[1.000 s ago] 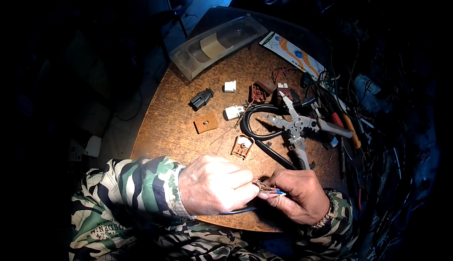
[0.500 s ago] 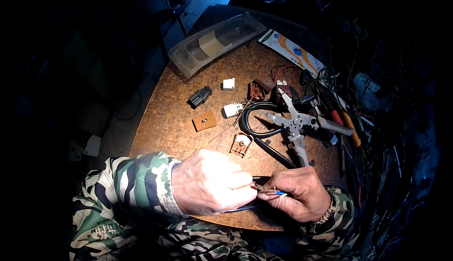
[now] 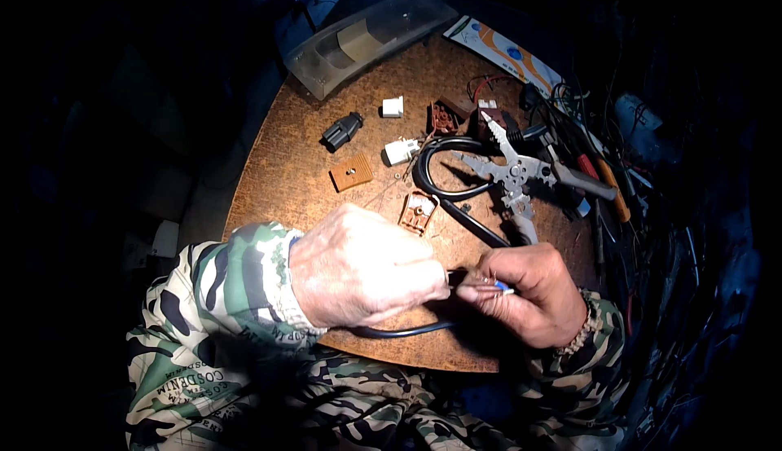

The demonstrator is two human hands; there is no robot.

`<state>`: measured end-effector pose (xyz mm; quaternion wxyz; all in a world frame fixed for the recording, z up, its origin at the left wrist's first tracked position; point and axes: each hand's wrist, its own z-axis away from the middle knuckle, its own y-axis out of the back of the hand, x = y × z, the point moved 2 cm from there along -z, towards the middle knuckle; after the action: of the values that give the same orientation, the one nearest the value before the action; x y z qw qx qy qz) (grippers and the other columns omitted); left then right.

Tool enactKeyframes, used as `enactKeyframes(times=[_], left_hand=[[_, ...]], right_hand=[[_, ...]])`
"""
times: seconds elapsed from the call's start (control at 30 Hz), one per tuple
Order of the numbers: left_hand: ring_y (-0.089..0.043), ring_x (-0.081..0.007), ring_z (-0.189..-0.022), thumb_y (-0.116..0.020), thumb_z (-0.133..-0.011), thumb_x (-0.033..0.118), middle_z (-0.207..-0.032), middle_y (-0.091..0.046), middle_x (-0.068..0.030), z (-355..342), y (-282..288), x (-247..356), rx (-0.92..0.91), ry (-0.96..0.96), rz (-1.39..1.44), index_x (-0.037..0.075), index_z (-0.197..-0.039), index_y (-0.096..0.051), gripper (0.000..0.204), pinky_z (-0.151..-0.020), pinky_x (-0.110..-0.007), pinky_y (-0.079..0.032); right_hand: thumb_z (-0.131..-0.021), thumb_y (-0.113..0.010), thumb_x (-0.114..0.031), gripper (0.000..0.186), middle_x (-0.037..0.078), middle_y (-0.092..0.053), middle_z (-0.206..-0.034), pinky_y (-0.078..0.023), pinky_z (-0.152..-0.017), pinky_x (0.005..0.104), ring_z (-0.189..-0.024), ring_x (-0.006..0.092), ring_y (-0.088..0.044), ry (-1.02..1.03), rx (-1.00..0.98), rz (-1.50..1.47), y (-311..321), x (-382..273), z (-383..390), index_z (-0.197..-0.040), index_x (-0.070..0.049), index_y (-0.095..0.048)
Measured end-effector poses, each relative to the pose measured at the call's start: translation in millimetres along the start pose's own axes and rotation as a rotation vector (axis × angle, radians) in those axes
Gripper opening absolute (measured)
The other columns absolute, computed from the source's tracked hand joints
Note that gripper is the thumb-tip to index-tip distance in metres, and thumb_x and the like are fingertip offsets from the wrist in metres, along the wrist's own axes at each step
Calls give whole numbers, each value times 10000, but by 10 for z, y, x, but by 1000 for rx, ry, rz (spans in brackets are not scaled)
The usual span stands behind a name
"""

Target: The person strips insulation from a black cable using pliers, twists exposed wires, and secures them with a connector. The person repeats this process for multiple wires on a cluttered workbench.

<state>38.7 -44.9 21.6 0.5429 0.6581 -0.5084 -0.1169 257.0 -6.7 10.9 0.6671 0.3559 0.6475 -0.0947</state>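
Fingers of the right hand pinch narrowly around a thin blue wire end, whose tip shows just past the thumb. The left hand is curled closed beside it, its fingers gripping the black cable where the wire comes out; the two hands almost touch. Both sit over the near edge of the round brown worktop, and the cable loops under the left hand and runs back up the worktop in a black curve towards the tools.

Just beyond the hands lies a small brown plug part with a white middle. Further back are a flat orange-brown plate, a dark grey connector, two small white blocks and a dark brown plug housing. A metal wire stripper lies open to the right, near the cable's curve, with screwdrivers beside it at the worktop's right rim. A clear plastic cover rests at the far edge. Both sleeves are camouflage cloth.
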Motion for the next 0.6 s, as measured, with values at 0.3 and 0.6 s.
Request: enactKeyframes(times=[0.3, 0.6], left_hand=[[-683, -218, -614, -802, -815, 108, -767, -687, -73, 35, -6, -250, 150, 0, 27, 62, -941, -728, 154, -515, -324, -537], [-674, -248, -602, -807, -817, 111, -731, -665, -86, 5, -41, -270, 113, 21, -7, 61, -935, -730, 149, -508, -330, -529]], right_hand=[[-1007, -620, -165, 214, -11, -567, -666, -400, -552, 255, -609, 58, -496, -250, 39, -274, -10, 72, -93, -951, 29, -689], [-997, -621, -164, 218, -24, -586, -693, -380, -526, 228, -587, 44, -491, -263, 102, -350, -26, 141, -84, -977, 41, -693]])
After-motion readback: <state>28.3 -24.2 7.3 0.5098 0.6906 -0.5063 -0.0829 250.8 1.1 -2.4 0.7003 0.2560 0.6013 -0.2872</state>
